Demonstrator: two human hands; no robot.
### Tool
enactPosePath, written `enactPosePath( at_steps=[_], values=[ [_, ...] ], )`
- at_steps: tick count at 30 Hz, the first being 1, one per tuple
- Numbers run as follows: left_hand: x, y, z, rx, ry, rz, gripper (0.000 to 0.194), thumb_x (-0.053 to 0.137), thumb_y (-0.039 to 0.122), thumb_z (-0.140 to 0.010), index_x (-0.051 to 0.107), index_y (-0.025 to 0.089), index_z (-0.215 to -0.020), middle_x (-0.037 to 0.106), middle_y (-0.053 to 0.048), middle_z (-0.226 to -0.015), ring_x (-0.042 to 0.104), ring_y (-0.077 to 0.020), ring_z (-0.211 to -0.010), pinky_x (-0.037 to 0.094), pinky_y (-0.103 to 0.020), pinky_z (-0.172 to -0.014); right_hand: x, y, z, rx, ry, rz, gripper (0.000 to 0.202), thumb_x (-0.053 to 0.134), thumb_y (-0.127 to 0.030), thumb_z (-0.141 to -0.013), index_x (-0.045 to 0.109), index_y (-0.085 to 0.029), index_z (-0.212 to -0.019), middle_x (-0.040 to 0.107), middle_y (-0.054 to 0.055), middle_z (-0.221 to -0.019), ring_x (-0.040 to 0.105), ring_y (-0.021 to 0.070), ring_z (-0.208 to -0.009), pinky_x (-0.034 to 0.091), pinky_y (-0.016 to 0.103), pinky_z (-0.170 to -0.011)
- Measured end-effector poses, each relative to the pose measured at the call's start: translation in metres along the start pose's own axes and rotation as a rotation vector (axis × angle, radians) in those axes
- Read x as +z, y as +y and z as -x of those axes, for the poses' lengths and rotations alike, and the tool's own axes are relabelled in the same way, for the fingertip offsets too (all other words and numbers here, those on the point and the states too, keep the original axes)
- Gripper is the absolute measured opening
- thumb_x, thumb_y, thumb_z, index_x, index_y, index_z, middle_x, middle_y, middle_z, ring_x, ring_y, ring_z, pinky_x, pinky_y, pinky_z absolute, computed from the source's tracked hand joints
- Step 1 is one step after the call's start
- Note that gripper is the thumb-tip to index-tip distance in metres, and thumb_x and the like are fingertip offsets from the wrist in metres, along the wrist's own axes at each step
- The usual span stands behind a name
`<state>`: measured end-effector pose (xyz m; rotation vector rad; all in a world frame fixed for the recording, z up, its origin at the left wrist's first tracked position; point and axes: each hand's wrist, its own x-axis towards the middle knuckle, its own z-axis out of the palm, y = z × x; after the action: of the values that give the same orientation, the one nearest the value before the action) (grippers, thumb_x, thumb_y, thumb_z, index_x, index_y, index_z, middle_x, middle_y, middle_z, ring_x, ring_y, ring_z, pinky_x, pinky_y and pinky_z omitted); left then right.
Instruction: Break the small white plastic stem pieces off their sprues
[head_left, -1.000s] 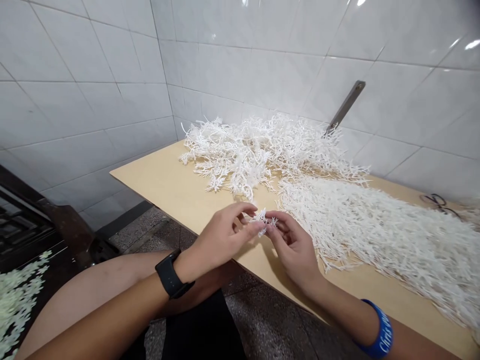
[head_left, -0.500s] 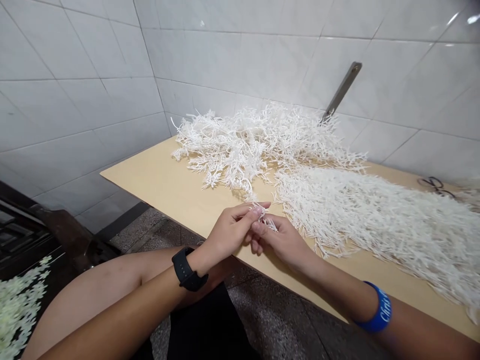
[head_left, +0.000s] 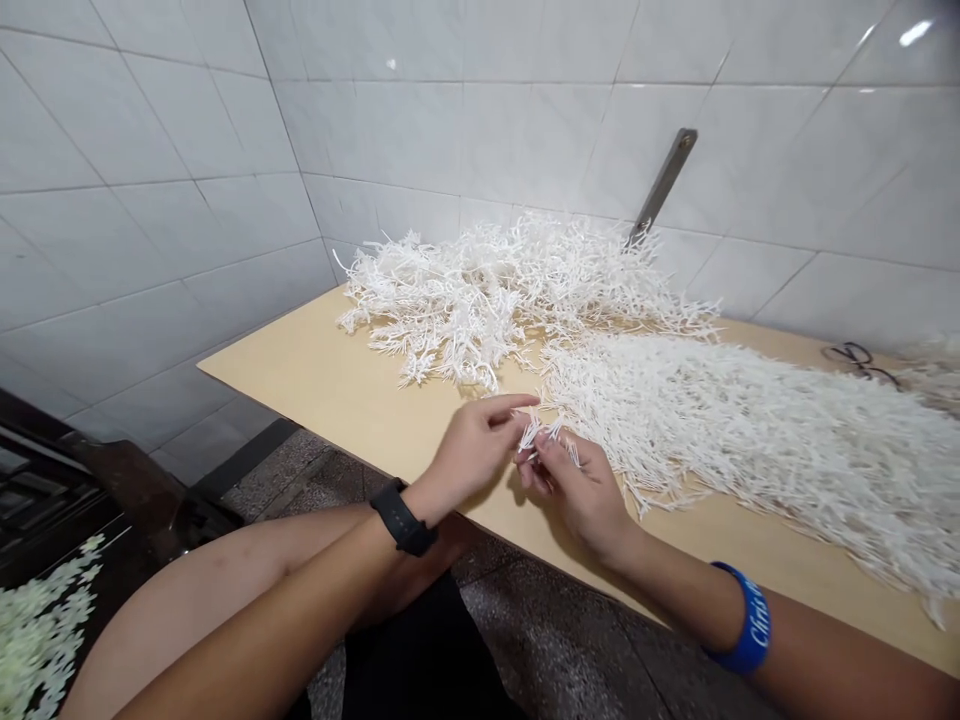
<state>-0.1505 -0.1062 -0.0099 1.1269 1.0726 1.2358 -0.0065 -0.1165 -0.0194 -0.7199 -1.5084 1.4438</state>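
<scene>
The head view shows thin white plastic-looking sprigs (head_left: 529, 434) in the hands, just on the near side of the tangled heap of sprigs (head_left: 517, 285), above the edge of the worktop (head_left: 292, 365). The left hand (head_left: 472, 447) closes its thumb and fingertips on one side of them, with the index finger reaching out over the top. The right hand (head_left: 589, 497) pinches the other side between thumb and curled fingers, and fine strands poke out over its knuckles. How many pieces are in the grip, I cannot tell.

They look very light, so weight should hardly matter; the trouble is more likely to be snagging. The forked tips seem springy and fairly soft, apt to bend rather than snap under a gentle pinch, though a hard sideways pull might tear a thin fork. Smooth strands could also slip between the fingers. The best hold is probably low, where the branches meet — the tips would only splay and hook their neighbours. The same goes for the flatter layer of sprigs (head_left: 720, 420), to the right of the heap and nearer the person: its pieces lie closely interlaced, so a single stem likely comes away cleaner than a fistful.
</scene>
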Motion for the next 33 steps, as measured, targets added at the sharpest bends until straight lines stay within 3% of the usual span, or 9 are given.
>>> enactPosePath(
  at_steps=[3,7,10,16,18,20,23,28,33],
  values=[
    [0.017,-0.006,-0.003,-0.003,-0.11,-0.077,0.018,0.055,0.024,-0.083,0.068,0.015,-0.091,0.058,0.003,-0.051,0.056,-0.0117,-0.041,0.045,-0.022,-0.044,-0.002,0.005,-0.002,0.02,0.128,-0.087,0.03,0.053,-0.039,-0.09,0.058,-0.017,-0.07,0.055,-0.001,-0.057,0.041,0.0083,-0.046,0.031,0.023,-0.045],
    [0.027,-0.008,-0.01,0.141,-0.059,-0.382,0.024,0.051,0.019,-0.083,0.059,0.016,-0.061,0.057,0.002,-0.048,0.054,-0.0099,-0.046,0.037,-0.019,-0.046,-0.005,0.003,-0.003,0.055,0.312,-0.054,0.034,0.054,-0.038,-0.089,0.056,-0.017,-0.063,0.049,-0.003,-0.049,0.038,0.0077,-0.043,0.029,0.022,-0.043],
    [0.028,-0.009,-0.011,0.21,-0.109,-0.461,0.025,0.045,0.016,-0.085,0.06,0.016,-0.064,0.059,0.001,-0.052,0.055,-0.0101,-0.051,0.039,-0.02,-0.053,-0.008,0.0,-0.005,0.072,0.36,0.012,0.039,0.052,-0.037,-0.09,0.051,-0.018,-0.056,0.047,-0.003,-0.047,0.04,0.0082,-0.044,0.032,0.023,-0.046],
    [0.024,-0.006,-0.002,0.084,-0.128,-0.141,0.04,0.048,0.038,-0.091,0.058,0.017,-0.124,0.066,-0.002,-0.07,0.06,-0.0126,-0.057,0.047,-0.024,-0.056,-0.009,-0.002,-0.009,0.067,0.321,0.1,0.041,0.051,-0.035,-0.09,0.048,-0.019,-0.052,0.045,-0.003,-0.046,0.042,0.0092,-0.046,0.035,0.024,-0.048],
    [0.026,-0.004,0.001,0.085,-0.17,-0.089,0.041,0.057,0.044,-0.086,0.063,0.016,-0.116,0.068,-0.003,-0.072,0.061,-0.0129,-0.058,0.049,-0.025,-0.059,-0.008,-0.002,-0.009,0.059,0.257,0.118,0.043,0.05,-0.039,-0.09,0.046,-0.019,-0.052,0.044,-0.004,-0.047,0.04,0.0091,-0.046,0.033,0.024,-0.047],
    [0.029,-0.002,0.003,0.075,-0.158,-0.066,0.039,0.056,0.05,-0.087,0.069,0.013,-0.087,0.063,-0.002,-0.057,0.059,-0.0126,-0.05,0.049,-0.026,-0.058,-0.007,-0.004,-0.008,0.05,0.172,0.133,0.044,0.047,-0.043,-0.092,0.047,-0.019,-0.055,0.044,-0.004,-0.047,0.04,0.0094,-0.045,0.033,0.024,-0.047],
    [0.027,0.002,0.002,0.058,-0.072,0.025,0.051,0.047,0.052,-0.091,0.06,0.014,-0.06,0.05,0.001,-0.04,0.056,-0.012,-0.043,0.049,-0.025,-0.055,-0.004,-0.009,-0.002,-0.009,0.068,0.214,0.045,0.043,-0.044,-0.095,0.049,-0.019,-0.058,0.046,-0.003,-0.047,0.043,0.0101,-0.046,0.037,0.025,-0.051],
    [0.002,0.018,-0.007,-0.01,0.251,0.229,0.042,0.052,0.047,-0.09,0.06,0.013,-0.069,0.064,-0.001,-0.06,0.052,-0.0053,-0.044,0.045,-0.018,-0.048,0.0,-0.015,0.008,-0.053,-0.055,0.264,0.046,0.043,-0.043,-0.095,0.049,-0.019,-0.056,0.044,-0.003,-0.046,0.042,0.0104,-0.046,0.035,0.025,-0.048],
    [0.009,0.023,-0.008,0.019,0.015,0.148,0.019,0.062,0.025,-0.086,0.068,0.012,-0.099,0.073,-0.009,-0.094,0.068,-0.0139,-0.08,0.054,-0.027,-0.076,-0.002,-0.007,0.002,0.025,0.098,0.035,0.039,0.052,-0.048,-0.089,0.058,-0.018,-0.066,0.047,-0.003,-0.049,0.042,0.0101,-0.046,0.035,0.024,-0.046]
  ],
)
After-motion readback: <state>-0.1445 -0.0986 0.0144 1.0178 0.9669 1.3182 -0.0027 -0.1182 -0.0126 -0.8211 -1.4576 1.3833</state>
